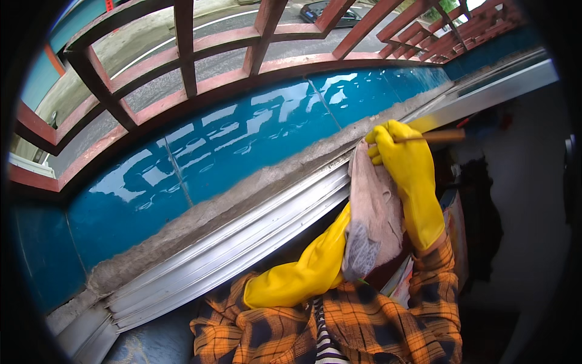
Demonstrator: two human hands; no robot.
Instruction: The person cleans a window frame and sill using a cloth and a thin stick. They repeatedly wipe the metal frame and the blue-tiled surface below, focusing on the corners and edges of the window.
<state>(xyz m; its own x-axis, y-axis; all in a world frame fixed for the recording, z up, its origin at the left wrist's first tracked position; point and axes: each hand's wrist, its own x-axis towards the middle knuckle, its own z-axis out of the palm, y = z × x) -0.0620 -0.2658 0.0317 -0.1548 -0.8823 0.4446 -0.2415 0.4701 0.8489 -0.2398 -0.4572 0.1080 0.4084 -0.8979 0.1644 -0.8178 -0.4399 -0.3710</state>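
My right hand (393, 141), in a yellow rubber glove, is closed around a thin wooden stick (439, 136) that points right. Its fingertips are at the inner side of a silver aluminium window track (236, 236). A damp pinkish cloth (375, 204) with a grey patterned patch hangs just below those fingers, its top touching or nearly touching them. My left hand (302, 273) wears a matching glove. Its forearm reaches up behind the cloth, which hides the fingers, so their grip on it cannot be seen.
Beyond the track runs a rough cement edge (232, 193), then a wet blue-tiled ledge (254, 132). A red-brown lattice railing (184, 50) borders the ledge, with a road and a dark car (329, 12) outside. A sliding window frame (495, 93) stands right of my right hand.
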